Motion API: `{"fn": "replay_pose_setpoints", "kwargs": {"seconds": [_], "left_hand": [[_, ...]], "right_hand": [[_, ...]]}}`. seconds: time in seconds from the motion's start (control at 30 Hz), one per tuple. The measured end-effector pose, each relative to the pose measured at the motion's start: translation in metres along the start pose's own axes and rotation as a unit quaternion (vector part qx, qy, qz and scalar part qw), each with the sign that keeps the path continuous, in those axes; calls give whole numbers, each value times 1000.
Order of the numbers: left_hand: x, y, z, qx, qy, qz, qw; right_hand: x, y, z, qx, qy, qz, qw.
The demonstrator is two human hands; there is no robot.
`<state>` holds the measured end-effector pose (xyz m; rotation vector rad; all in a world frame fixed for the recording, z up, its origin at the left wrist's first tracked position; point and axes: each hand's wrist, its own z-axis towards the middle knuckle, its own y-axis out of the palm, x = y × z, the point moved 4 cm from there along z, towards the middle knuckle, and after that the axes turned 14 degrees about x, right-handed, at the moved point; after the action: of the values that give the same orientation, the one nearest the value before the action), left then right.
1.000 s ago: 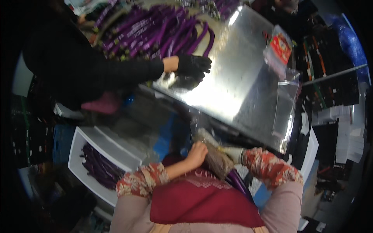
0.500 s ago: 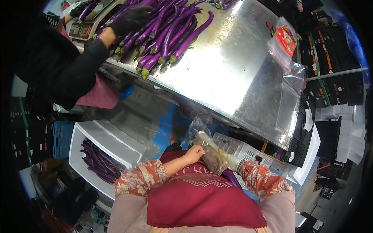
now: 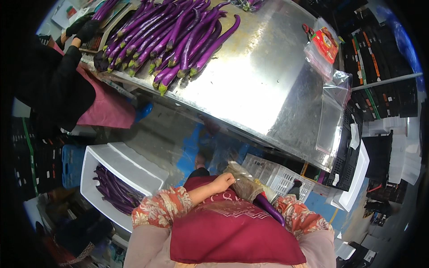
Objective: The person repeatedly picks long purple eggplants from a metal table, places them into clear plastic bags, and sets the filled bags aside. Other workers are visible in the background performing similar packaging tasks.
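My left hand (image 3: 223, 182) is closed, thumb and fingers pinching the edge of a clear plastic bag (image 3: 244, 184) in front of my maroon apron. My right hand (image 3: 267, 192), in a pale glove, is at the other side of the bag, its fingers largely hidden by the cloudy plastic. A long purple eggplant (image 3: 271, 210) sticks out of the bag's near end, beside my right wrist, slanting down over the apron. My right hand appears closed around it; the part inside the bag is barely visible.
A metal table (image 3: 250, 94) ahead bears a pile of eggplants (image 3: 174, 40), scissors (image 3: 307, 30) and flat plastic bags (image 3: 328, 129). Left stands a white foam box (image 3: 96, 196) with eggplants. A white crate (image 3: 277, 172) sits under the table's edge. A black-gloved co-worker (image 3: 53, 89) stands at far left.
The bag now lies lower and flatter, and more eggplant shows at its near end. The co-worker's hand has gone from the pile to the far left.
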<state>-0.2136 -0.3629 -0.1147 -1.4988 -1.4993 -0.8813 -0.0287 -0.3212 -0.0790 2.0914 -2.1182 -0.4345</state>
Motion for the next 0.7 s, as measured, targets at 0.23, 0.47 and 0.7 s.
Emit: {"fn": "replay_pose_setpoints", "kwargs": {"seconds": [0.23, 0.47, 0.7], "left_hand": [[9, -6, 3, 9, -14, -29, 999], [22, -9, 8, 13, -63, -77, 995], [30, -28, 6, 54, -104, -152, 981]], "right_hand": [[-21, -14, 10, 131, -102, -177, 970], [-32, 17, -5, 34, 32, -24, 999], [-62, 84, -38, -168, -164, -215, 948]]}}
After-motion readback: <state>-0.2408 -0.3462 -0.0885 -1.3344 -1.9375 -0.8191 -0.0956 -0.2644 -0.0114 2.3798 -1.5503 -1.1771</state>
